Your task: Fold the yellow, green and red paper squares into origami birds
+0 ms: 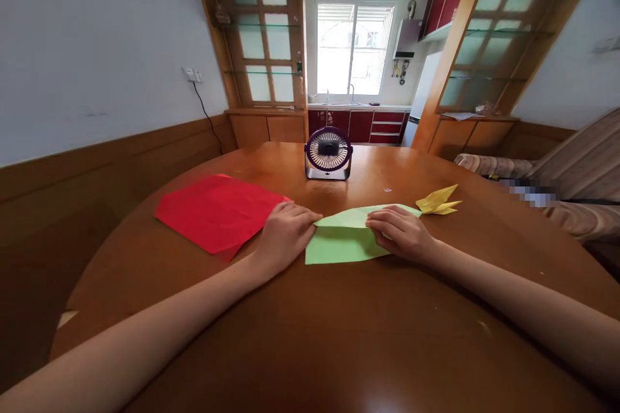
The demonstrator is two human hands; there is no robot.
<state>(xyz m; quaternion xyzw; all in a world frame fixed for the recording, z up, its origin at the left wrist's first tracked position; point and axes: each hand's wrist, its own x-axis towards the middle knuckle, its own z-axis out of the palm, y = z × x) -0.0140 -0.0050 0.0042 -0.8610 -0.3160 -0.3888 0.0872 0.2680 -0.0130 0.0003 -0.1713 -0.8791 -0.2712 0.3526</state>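
Observation:
A light green sheet of paper [341,239], partly folded, lies on the round wooden table [310,335] in front of me. My left hand [285,232] rests knuckles-up at its left edge, fingertips pinching the folded corner. My right hand [400,232] presses down on the right part of the sheet, fingers curled over the fold. Just beyond my right hand sits a folded yellow paper figure [438,201].
Red paper sheets [217,210] lie to the left. A small purple desk fan [328,153] stands at the table's far middle. A striped sofa [557,187] is at the right, a wood-panelled wall at the left, a kitchen behind.

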